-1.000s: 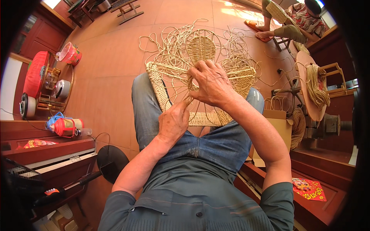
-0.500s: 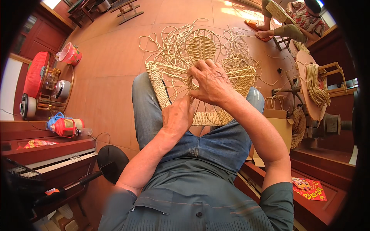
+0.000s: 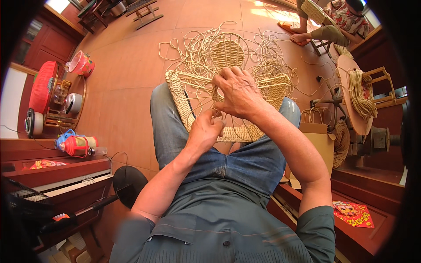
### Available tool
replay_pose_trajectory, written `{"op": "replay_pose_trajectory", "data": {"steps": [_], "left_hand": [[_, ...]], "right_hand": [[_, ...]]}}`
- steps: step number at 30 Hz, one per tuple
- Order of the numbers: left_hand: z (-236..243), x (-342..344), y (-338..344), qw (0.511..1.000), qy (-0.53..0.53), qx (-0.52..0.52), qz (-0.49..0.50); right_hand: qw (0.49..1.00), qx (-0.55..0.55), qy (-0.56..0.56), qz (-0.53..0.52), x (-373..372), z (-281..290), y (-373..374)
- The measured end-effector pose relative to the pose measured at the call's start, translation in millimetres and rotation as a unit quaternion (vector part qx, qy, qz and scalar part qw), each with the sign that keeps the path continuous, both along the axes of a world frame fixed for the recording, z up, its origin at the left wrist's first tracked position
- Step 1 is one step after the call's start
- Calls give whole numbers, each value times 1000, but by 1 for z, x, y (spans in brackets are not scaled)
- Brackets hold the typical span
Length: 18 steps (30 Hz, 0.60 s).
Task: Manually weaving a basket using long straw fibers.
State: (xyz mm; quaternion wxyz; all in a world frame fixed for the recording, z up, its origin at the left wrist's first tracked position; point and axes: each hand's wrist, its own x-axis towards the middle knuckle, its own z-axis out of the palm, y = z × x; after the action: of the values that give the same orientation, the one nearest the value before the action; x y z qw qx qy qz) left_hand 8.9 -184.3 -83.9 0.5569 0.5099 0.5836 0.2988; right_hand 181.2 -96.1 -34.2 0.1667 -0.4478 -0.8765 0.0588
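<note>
Here the left hand (image 3: 205,131) pinches and the right hand (image 3: 239,92) clasps the middle of this tan woven-cord frame (image 3: 241,134) across the thighs, seemingly light, springy, best steadied by its stiffer border (image 3: 177,93).

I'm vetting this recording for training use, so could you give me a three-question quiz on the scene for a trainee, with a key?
1. Which of these stands on the person's right? A) bucket B) flask C) box
2. True or false: the left hand is nearer the lower edge of the picture than the right hand.
3. Fill in: beyond the woven frame, loose ____ lies in tangled loops.

Key:
1. C, the box.
2. True.
3. Cord.
</note>
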Motion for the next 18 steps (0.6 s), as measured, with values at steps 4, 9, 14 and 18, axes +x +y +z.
{"op": "replay_pose_trajectory", "data": {"steps": [4, 9, 14, 18], "left_hand": [[-11, 4, 6, 999, -42, -17, 17], [-8, 10, 8, 997, -44, -45, 51], [0, 13, 6, 992, 112, 28, 41], [4, 7, 1, 966, 213, 144, 24]], "right_hand": [[1000, 8, -2, -6, 0, -4, 1], [1000, 3, 2, -5, 0, -4, 3], [1000, -21, -8, -2, 0, 1, 5], [998, -48, -27, 2, 3, 8, 6]]}}
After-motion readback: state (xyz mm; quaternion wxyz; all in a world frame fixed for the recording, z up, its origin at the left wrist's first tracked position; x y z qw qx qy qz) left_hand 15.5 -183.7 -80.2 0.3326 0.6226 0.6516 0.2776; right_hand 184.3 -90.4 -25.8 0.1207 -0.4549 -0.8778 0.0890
